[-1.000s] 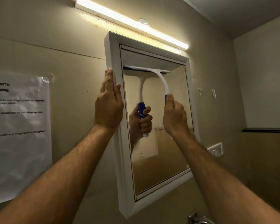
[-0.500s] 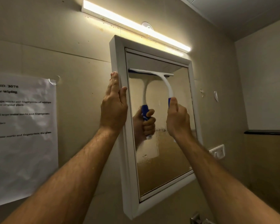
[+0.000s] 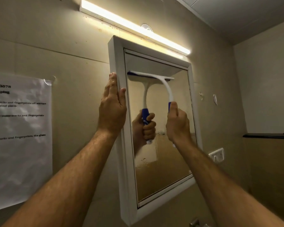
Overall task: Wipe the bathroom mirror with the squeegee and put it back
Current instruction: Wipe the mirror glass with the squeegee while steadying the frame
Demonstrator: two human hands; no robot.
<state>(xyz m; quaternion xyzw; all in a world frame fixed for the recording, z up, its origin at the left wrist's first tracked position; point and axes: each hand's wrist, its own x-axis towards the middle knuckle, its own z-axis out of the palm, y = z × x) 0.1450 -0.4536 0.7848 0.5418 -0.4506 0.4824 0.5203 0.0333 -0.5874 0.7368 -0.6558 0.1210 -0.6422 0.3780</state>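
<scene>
A white-framed mirror (image 3: 120,66) hangs on the beige wall. My right hand (image 3: 177,124) is closed around the blue grip of a white squeegee (image 3: 168,89). The blade lies flat on the glass near the top, spanning most of its width. The glass below the blade shows streaks and droplets. My left hand (image 3: 112,107) lies flat against the left side of the frame, thumb over the front edge. The hand and squeegee are reflected in the glass.
A lit tube light (image 3: 134,27) runs above the mirror. A printed paper sheet (image 3: 20,138) is taped to the wall at left. A white switch plate (image 3: 217,155) and small wall hooks (image 3: 215,99) sit right of the mirror, with a dark ledge (image 3: 267,135) further right.
The squeegee and my right hand have slid slightly down the glass. My left hand stays on the frame. The camera view has shifted a little.
</scene>
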